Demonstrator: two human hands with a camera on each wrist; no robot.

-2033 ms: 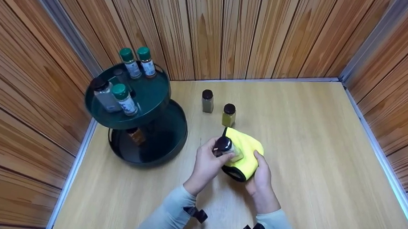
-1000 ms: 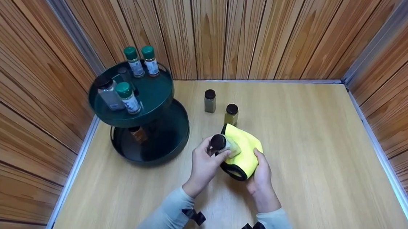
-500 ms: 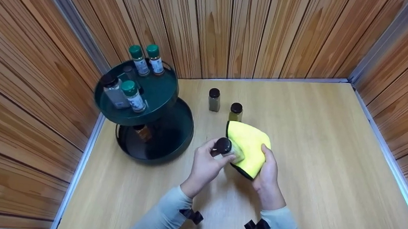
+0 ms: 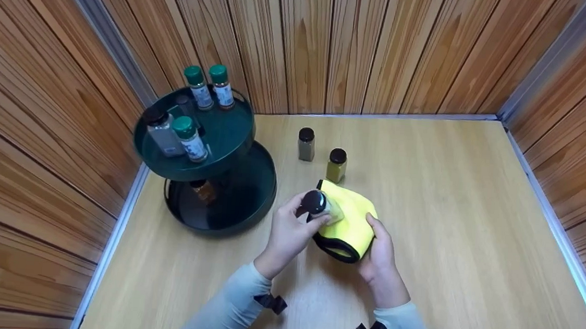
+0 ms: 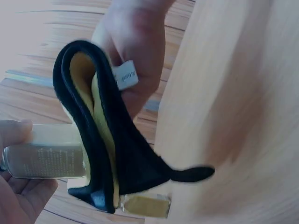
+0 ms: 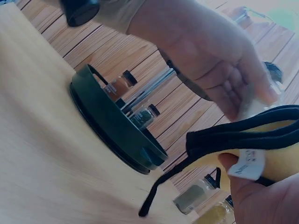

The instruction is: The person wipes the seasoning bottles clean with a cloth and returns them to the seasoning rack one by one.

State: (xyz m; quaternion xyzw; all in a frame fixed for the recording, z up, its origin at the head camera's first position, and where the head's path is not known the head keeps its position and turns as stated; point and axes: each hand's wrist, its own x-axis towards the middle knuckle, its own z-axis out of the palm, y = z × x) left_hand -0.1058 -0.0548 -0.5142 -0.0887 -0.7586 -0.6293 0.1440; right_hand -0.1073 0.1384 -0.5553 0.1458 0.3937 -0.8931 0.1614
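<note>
Rack (image 4: 219, 169) on bench (image 4: 455, 224). Jars (image 4: 190, 141) in rack's upper tray (image 4: 230, 131), other jars (image 4: 203, 191) in lower tray (image 4: 242, 207). Right of rack, toward back: two standing jars (image 4: 336, 169). Right of rack, toward front: cloth (image 4: 355, 219), held jar (image 4: 324, 206) against its rack-facing side.

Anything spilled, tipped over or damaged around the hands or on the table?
Nothing stands out. No spill or damage shows on the table, and the two dark-capped jars there stand upright. The tilted jar against the yellow cloth is gripped by the left hand.

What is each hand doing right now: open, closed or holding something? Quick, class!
Left hand: holding a dark-capped bottle.
Right hand: holding the black-edged yellow cloth.
</note>
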